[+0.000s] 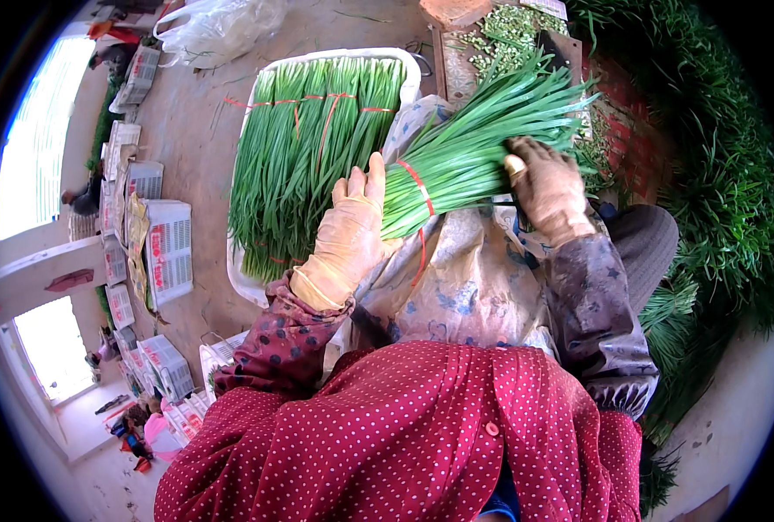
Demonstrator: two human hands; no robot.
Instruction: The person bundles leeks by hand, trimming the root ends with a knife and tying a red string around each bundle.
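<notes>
Head view shows the red-banded green bundle (465, 170) at one o'clock over the lap cloth (456, 283), the left hand (345, 239), grip wide, against its end, perhaps evening stalks, the right hand (550, 187) seemingly steadying leaves, its grip's closure unclear.

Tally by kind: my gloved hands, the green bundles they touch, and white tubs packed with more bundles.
Soiled tan-gloved hands, left hand and right hand: 2
Red-tied bundle of long green leaves, touched: 1
White plastic tub, packed: 1
Total: 4
</notes>
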